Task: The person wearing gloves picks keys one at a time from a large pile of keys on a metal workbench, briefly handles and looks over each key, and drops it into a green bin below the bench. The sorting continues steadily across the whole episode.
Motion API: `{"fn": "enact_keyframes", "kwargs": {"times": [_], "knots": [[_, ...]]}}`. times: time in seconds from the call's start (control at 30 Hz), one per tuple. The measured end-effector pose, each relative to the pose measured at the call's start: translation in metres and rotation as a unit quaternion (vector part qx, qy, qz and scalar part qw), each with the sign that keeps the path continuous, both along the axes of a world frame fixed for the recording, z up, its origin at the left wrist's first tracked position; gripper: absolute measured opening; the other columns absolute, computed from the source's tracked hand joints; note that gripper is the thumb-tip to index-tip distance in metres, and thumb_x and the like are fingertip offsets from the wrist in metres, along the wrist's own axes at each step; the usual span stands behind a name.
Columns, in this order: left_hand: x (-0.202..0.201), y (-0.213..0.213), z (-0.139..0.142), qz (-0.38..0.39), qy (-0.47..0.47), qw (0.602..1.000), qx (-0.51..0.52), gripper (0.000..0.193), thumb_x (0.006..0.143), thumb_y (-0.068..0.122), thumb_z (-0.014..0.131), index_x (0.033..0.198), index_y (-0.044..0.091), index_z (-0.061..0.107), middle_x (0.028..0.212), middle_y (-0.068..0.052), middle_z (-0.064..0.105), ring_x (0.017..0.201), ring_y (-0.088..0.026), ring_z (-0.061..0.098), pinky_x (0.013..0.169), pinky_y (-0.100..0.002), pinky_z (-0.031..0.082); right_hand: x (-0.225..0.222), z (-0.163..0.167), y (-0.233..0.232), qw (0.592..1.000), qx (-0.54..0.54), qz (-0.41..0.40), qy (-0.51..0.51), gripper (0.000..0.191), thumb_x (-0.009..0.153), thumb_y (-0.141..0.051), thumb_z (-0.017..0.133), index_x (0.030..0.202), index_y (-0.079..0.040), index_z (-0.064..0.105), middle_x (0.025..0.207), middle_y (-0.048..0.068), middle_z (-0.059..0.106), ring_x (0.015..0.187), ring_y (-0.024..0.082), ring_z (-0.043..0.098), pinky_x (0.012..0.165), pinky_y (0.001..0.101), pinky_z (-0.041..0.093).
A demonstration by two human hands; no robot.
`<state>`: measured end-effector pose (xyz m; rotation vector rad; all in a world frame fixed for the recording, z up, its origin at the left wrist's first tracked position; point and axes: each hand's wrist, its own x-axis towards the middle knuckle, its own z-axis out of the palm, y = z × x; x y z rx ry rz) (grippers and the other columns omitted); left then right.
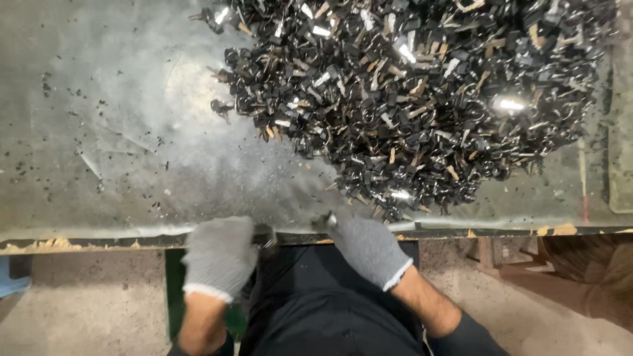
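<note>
A grey, dusty surface [119,132] carries a heap of keys [422,99] far right — both gloved hands at its near edge, left hand [221,257] and right hand [369,247], fingers curled on small metal pieces [324,221]; sawdust-strewn floor [86,310] below.

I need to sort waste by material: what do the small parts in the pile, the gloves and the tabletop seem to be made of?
The pile of small parts: apparently keys, bright metal blades that glint, with matt black heads, probably plastic; some blades look brassy. The gloves on the left hand and right hand: grey knitted fabric, with visible weave and white cuffs. The tabletop: dull grey, scuffed, probably sheet metal, though the look leaves it open.
</note>
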<state>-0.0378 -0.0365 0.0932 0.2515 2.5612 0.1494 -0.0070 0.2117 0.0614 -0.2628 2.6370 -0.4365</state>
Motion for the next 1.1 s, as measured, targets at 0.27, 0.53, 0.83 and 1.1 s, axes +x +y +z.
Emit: {"fn": "enact_keyframes", "kwargs": {"times": [0.27, 0.53, 0.83, 1.1], "knots": [[-0.046, 0.094, -0.042, -0.114, 0.322, 0.842, 0.417, 0.034, 0.078, 0.019, 0.078, 0.109, 0.008, 0.067, 0.1, -0.011, 0.071, 0.09, -0.029, 0.069, 0.083, -0.04, 0.054, 0.005, -0.007, 0.003, 0.999, 0.033, 0.026, 0.008, 0.037, 0.094, -0.031, 0.063, 0.117, -0.003, 0.055, 0.084, 0.02, 0.072, 0.07, 0.038, 0.073, 0.06, 0.0496, 0.058], [-0.012, 0.057, -0.077, 0.11, 0.138, 0.9, 0.399, 0.023, 0.082, 0.017, 0.08, 0.104, 0.013, 0.074, 0.094, -0.008, 0.074, 0.085, -0.027, 0.072, 0.078, -0.041, 0.056, -0.003, 0.008, -0.003, 0.994, 0.014, -0.111, -0.01, 0.043, 0.098, -0.036, 0.061, 0.118, 0.002, 0.052, 0.086, 0.024, 0.071, 0.071, 0.041, 0.074, 0.058, 0.0494, 0.059], [-0.013, 0.053, -0.071, 0.161, 0.073, 0.918, 0.354, 0.031, 0.082, 0.02, 0.076, 0.112, 0.017, 0.073, 0.081, -0.008, 0.071, 0.078, -0.029, 0.071, 0.073, -0.044, 0.055, -0.01, -0.007, -0.006, 1.0, 0.015, 0.002, 0.018, 0.034, 0.099, -0.033, 0.061, 0.114, -0.003, 0.058, 0.086, 0.022, 0.07, 0.073, 0.037, 0.073, 0.061, 0.0468, 0.059], [-0.013, 0.052, -0.092, 0.002, 0.222, 0.916, 0.334, 0.029, 0.074, 0.011, 0.076, 0.103, 0.009, 0.073, 0.086, -0.012, 0.071, 0.083, -0.034, 0.069, 0.075, -0.048, 0.054, -0.019, -0.008, -0.027, 0.997, 0.05, 0.01, 0.059, 0.028, 0.096, -0.023, 0.06, 0.11, 0.001, 0.058, 0.093, 0.022, 0.069, 0.076, 0.036, 0.073, 0.061, 0.0447, 0.06]]}}
